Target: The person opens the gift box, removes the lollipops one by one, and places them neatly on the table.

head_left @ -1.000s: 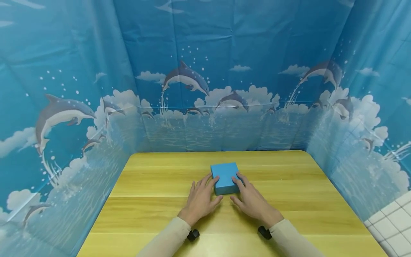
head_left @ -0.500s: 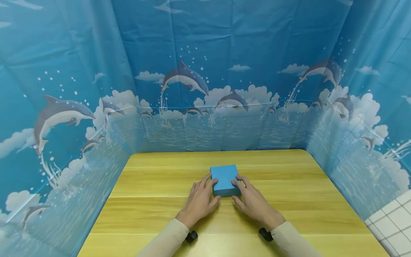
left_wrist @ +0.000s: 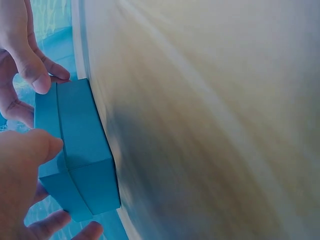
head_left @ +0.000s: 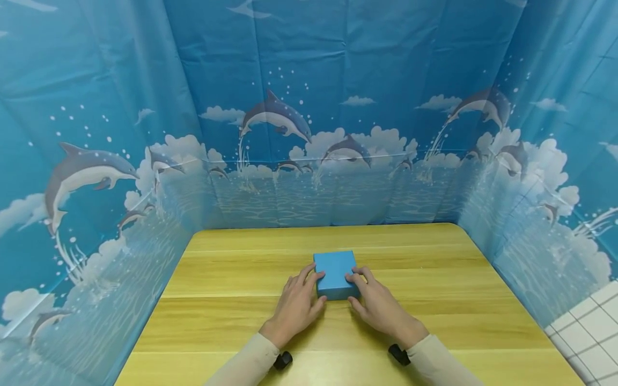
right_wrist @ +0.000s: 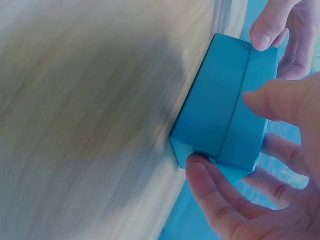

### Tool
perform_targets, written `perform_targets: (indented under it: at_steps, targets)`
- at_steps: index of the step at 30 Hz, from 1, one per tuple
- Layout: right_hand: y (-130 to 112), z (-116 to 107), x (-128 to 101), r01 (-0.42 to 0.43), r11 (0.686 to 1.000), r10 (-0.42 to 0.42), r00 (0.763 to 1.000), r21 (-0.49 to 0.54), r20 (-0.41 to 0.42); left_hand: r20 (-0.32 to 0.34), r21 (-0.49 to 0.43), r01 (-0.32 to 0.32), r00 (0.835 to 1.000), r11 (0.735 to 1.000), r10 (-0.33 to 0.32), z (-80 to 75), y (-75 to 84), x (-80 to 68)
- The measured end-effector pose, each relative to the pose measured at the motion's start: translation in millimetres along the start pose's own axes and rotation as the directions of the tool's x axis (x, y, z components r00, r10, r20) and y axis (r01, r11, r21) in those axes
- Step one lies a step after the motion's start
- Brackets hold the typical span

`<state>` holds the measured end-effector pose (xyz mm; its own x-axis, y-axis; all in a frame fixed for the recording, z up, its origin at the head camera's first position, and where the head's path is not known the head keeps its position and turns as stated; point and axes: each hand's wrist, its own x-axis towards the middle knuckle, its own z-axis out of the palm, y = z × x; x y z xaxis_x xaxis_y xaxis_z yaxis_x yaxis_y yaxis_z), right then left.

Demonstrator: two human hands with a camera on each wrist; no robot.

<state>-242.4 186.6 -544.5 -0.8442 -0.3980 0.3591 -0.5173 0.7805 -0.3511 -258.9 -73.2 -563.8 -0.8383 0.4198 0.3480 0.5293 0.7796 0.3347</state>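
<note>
1. Right now a small blue box sits on the wooden table, about midway across it and a little nearer the person than the far edge.
2. The left hand lies on the table at the box's left side, fingers curled lightly against that side and thumb near the front corner; it grips the box.
3. The right hand mirrors it on the right side, fingertips bent onto the top edge and thumb at the near face, so it too holds the box.
4. From the left wrist, the box shows a seam running round it, like a lid over a base, with a thumb pressed at the near side and the other hand's fingers at the far end.
5. From the right wrist, the box rests flat on the table, one fingertip on its lower corner and a thumb against the lid part.
6. Pale long sleeves cover both forearms.
7. Behind and beside the table hangs a blue curtain printed with dolphins, clouds and waves.
8. White tiles show at the lower right corner.
</note>
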Motion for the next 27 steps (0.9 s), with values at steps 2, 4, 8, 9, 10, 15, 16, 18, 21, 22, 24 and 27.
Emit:
perform_targets:
  at_steps: [2, 4, 8, 9, 10, 15, 16, 18, 21, 22, 24, 27]
  targets:
    - [-1, 0, 0, -0.007, 1.0, 0.007, 1.0, 0.005, 0.011, 0.0, -0.011, 0.002, 1.0, 1.0, -0.002, -1.0, 0.4, -1.8]
    - [-2, 0, -1, -0.012, 1.0, 0.012, 1.0, 0.009, 0.021, 0.006, -0.024, 0.006, 1.0, 1.0, -0.005, -1.9, 0.9, -3.9]
    - [-4, -1, -2, -0.003, 1.0, 0.003, 1.0, 0.004, 0.02, 0.015, -0.04, 0.005, 1.0, 0.999, -0.005, -3.6, 1.8, -7.1]
    - [-4, -1, -2, 0.004, 1.0, -0.004, 1.0, 0.003, 0.014, 0.015, -0.04, 0.005, 1.0, 0.999, -0.004, -3.9, 1.8, -7.8]
    - [-4, -1, -1, 0.009, 1.0, -0.009, 1.0, 0.002, 0.01, 0.013, -0.039, 0.004, 1.0, 0.999, -0.003, -4.3, 1.9, -8.3]
    - [-6, -3, -2, 0.031, 0.999, -0.031, 1.0, 0.019, -0.003, 0.004, -0.034, 0.0, 1.0, 0.999, 0.0, -6.5, 2.8, -11.3]
    - [-6, -3, -2, 0.036, 0.999, -0.036, 0.999, 0.021, -0.001, 0.004, -0.034, -0.002, 1.0, 0.999, 0.002, -6.9, 3.0, -12.1]
    - [-6, -4, -3, 0.042, 0.999, -0.042, 0.999, 0.028, 0.005, 0.003, -0.035, -0.006, 1.0, 0.999, 0.006, -8.0, 3.8, -13.9]
    - [-7, -4, -6, 0.052, 0.998, -0.053, 0.999, 0.041, 0.012, 0.0, -0.043, -0.013, 1.0, 0.999, 0.013, -9.6, 5.0, -17.0]
    - [-7, -5, -6, 0.055, 0.997, -0.056, 0.998, 0.045, 0.013, 0.0, -0.048, -0.015, 1.0, 0.999, 0.015, -10.0, 5.2, -17.9]
    - [-8, -6, -7, 0.06, 0.997, -0.061, 0.998, 0.057, 0.01, -0.004, -0.062, -0.015, 1.0, 0.998, 0.015, -10.8, 5.5, -19.8]
    - [-9, -7, -9, 0.071, 0.995, -0.071, 0.997, 0.07, 0.001, -0.007, -0.073, -0.014, 1.0, 0.997, 0.013, -11.3, 5.3, -22.4]
